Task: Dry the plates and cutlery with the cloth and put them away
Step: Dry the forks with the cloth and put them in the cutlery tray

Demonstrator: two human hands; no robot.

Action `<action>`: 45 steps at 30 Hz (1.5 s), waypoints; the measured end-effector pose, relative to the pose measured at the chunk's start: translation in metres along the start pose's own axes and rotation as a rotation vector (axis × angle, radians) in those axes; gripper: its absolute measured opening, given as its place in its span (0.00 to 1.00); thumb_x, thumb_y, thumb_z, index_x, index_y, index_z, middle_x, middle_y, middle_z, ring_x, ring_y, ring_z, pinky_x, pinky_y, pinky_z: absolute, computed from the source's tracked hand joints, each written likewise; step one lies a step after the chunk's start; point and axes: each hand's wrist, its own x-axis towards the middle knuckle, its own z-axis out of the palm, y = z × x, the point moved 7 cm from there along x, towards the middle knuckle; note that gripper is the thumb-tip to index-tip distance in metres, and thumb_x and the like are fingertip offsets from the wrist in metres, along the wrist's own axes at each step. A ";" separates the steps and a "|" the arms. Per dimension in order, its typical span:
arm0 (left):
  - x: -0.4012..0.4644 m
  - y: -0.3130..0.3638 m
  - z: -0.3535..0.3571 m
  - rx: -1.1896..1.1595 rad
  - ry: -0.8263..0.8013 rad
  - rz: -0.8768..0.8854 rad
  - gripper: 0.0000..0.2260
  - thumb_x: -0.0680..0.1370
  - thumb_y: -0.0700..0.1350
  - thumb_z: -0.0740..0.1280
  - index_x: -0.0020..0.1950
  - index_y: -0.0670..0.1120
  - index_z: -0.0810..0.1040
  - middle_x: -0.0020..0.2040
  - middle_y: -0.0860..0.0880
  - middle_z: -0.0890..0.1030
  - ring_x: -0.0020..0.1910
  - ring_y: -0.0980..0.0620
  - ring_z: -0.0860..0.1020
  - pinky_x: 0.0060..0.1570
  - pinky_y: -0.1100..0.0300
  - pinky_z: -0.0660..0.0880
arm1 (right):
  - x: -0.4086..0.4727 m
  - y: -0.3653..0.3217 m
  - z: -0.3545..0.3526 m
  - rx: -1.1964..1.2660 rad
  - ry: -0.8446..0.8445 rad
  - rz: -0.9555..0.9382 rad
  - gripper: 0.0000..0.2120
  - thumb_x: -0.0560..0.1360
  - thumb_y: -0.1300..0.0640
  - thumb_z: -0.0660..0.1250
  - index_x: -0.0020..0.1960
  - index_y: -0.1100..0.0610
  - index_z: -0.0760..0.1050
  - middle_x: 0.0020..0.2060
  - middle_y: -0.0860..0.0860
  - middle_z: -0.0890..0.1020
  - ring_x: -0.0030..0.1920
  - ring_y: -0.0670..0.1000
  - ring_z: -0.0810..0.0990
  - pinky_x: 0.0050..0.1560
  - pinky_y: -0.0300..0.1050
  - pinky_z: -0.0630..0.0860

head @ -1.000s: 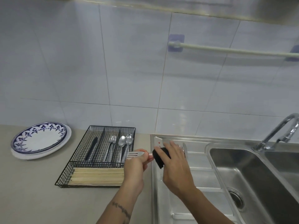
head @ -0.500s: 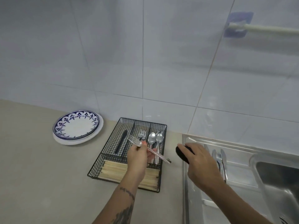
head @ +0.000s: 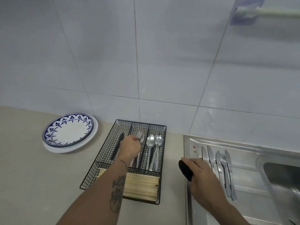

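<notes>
Left hand (head: 129, 147) fingers curled round the thin steel fork (head: 140, 137) over the black wire cutlery tray's (head: 103, 148) middle slot; right hand (head: 200, 173) grips the dark cloth (head: 185, 170); fork looks light, stiff, slick, so grip mid-handle.

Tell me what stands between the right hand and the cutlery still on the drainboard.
Nothing visible. The right hand, holding the black cloth, is right beside the knives and fork lying on the drainboard, with only bare steel between.
</notes>
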 end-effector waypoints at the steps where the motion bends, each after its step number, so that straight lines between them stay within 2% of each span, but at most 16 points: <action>1: 0.001 -0.001 0.005 0.025 -0.028 0.004 0.13 0.81 0.38 0.61 0.62 0.45 0.80 0.51 0.45 0.83 0.29 0.56 0.73 0.24 0.65 0.68 | -0.002 0.006 0.000 0.011 0.001 0.015 0.30 0.66 0.71 0.66 0.67 0.52 0.74 0.55 0.49 0.79 0.54 0.54 0.75 0.50 0.50 0.78; 5: -0.004 -0.004 0.017 0.094 -0.090 0.023 0.14 0.81 0.35 0.61 0.62 0.48 0.79 0.49 0.47 0.81 0.28 0.56 0.70 0.25 0.65 0.68 | -0.011 0.025 -0.001 0.040 -0.005 0.076 0.28 0.67 0.66 0.59 0.67 0.52 0.74 0.55 0.48 0.78 0.53 0.53 0.76 0.51 0.50 0.78; 7: -0.007 -0.003 0.017 0.130 -0.059 0.052 0.13 0.80 0.35 0.61 0.56 0.50 0.80 0.47 0.48 0.81 0.30 0.54 0.73 0.28 0.64 0.72 | -0.014 0.032 -0.002 0.048 -0.006 0.106 0.29 0.67 0.66 0.59 0.66 0.51 0.73 0.56 0.47 0.78 0.53 0.53 0.76 0.51 0.50 0.78; 10: -0.016 0.005 0.011 0.163 0.010 0.107 0.13 0.80 0.35 0.62 0.60 0.46 0.79 0.47 0.50 0.80 0.32 0.53 0.75 0.28 0.64 0.73 | -0.020 0.040 -0.007 0.073 0.011 0.148 0.28 0.68 0.66 0.58 0.66 0.52 0.74 0.56 0.49 0.78 0.54 0.53 0.76 0.53 0.50 0.77; 13: -0.033 0.024 0.015 0.136 0.056 0.176 0.12 0.80 0.36 0.62 0.60 0.46 0.79 0.49 0.50 0.80 0.32 0.54 0.77 0.27 0.63 0.73 | -0.032 0.054 -0.015 0.064 0.025 0.211 0.28 0.71 0.67 0.61 0.68 0.49 0.72 0.59 0.47 0.76 0.57 0.51 0.74 0.55 0.48 0.77; 16: -0.062 0.050 0.031 0.114 0.068 0.271 0.10 0.80 0.39 0.63 0.56 0.49 0.81 0.49 0.51 0.81 0.39 0.52 0.80 0.37 0.56 0.80 | -0.047 0.069 -0.031 0.088 0.038 0.304 0.28 0.72 0.67 0.63 0.69 0.47 0.70 0.60 0.45 0.74 0.58 0.49 0.72 0.50 0.41 0.77; 19: -0.091 0.069 0.070 0.094 -0.023 0.345 0.10 0.79 0.38 0.63 0.54 0.51 0.81 0.48 0.52 0.81 0.49 0.51 0.80 0.48 0.60 0.76 | -0.062 0.079 -0.049 0.101 0.070 0.332 0.27 0.73 0.67 0.64 0.69 0.49 0.70 0.59 0.47 0.76 0.59 0.50 0.71 0.57 0.46 0.75; 22: -0.122 0.080 0.121 0.132 -0.143 0.394 0.12 0.78 0.38 0.62 0.54 0.49 0.82 0.51 0.51 0.82 0.50 0.53 0.79 0.48 0.65 0.71 | -0.082 0.098 -0.068 0.125 0.101 0.390 0.27 0.72 0.68 0.64 0.69 0.51 0.70 0.59 0.48 0.76 0.59 0.50 0.71 0.60 0.45 0.73; 24: -0.143 0.083 0.157 0.146 -0.244 0.389 0.11 0.79 0.40 0.63 0.56 0.49 0.82 0.54 0.51 0.82 0.50 0.53 0.79 0.49 0.64 0.74 | -0.096 0.111 -0.078 0.128 0.118 0.418 0.28 0.72 0.68 0.63 0.70 0.51 0.70 0.60 0.48 0.76 0.59 0.49 0.71 0.60 0.44 0.72; 27: -0.167 0.085 0.204 0.181 -0.352 0.362 0.10 0.79 0.42 0.65 0.58 0.50 0.82 0.56 0.52 0.82 0.53 0.53 0.80 0.57 0.60 0.76 | -0.114 0.133 -0.090 0.127 0.155 0.455 0.29 0.71 0.69 0.60 0.69 0.51 0.70 0.60 0.47 0.76 0.59 0.50 0.71 0.60 0.45 0.72; 31: -0.181 0.090 0.244 0.195 -0.384 0.321 0.08 0.80 0.43 0.66 0.58 0.50 0.81 0.54 0.51 0.82 0.51 0.53 0.80 0.58 0.58 0.77 | -0.129 0.156 -0.101 0.132 0.157 0.466 0.29 0.71 0.70 0.60 0.69 0.51 0.71 0.60 0.47 0.76 0.59 0.51 0.72 0.61 0.42 0.70; 35: -0.177 0.102 0.267 0.243 -0.317 0.300 0.10 0.80 0.44 0.65 0.60 0.47 0.80 0.57 0.49 0.82 0.54 0.50 0.80 0.59 0.57 0.76 | -0.137 0.183 -0.105 0.175 0.133 0.440 0.30 0.69 0.71 0.58 0.67 0.51 0.73 0.59 0.46 0.77 0.60 0.50 0.73 0.63 0.41 0.69; 37: -0.171 0.108 0.276 0.286 -0.285 0.266 0.09 0.80 0.44 0.65 0.57 0.47 0.82 0.55 0.49 0.83 0.52 0.49 0.81 0.56 0.59 0.76 | -0.136 0.197 -0.105 0.195 0.118 0.434 0.30 0.69 0.71 0.58 0.67 0.50 0.73 0.58 0.45 0.77 0.60 0.49 0.74 0.64 0.42 0.69; 41: -0.160 0.116 0.292 0.361 -0.201 0.188 0.06 0.76 0.40 0.65 0.43 0.47 0.81 0.42 0.49 0.83 0.39 0.51 0.81 0.45 0.55 0.82 | -0.131 0.220 -0.105 0.252 0.087 0.413 0.31 0.68 0.71 0.58 0.66 0.48 0.73 0.57 0.41 0.76 0.59 0.46 0.74 0.64 0.41 0.69; 45: -0.157 0.119 0.301 0.455 -0.118 0.152 0.02 0.74 0.42 0.66 0.45 0.46 0.78 0.43 0.49 0.80 0.42 0.49 0.80 0.45 0.55 0.81 | -0.127 0.238 -0.105 0.319 0.061 0.389 0.31 0.68 0.71 0.59 0.65 0.48 0.75 0.56 0.41 0.77 0.58 0.45 0.74 0.64 0.40 0.70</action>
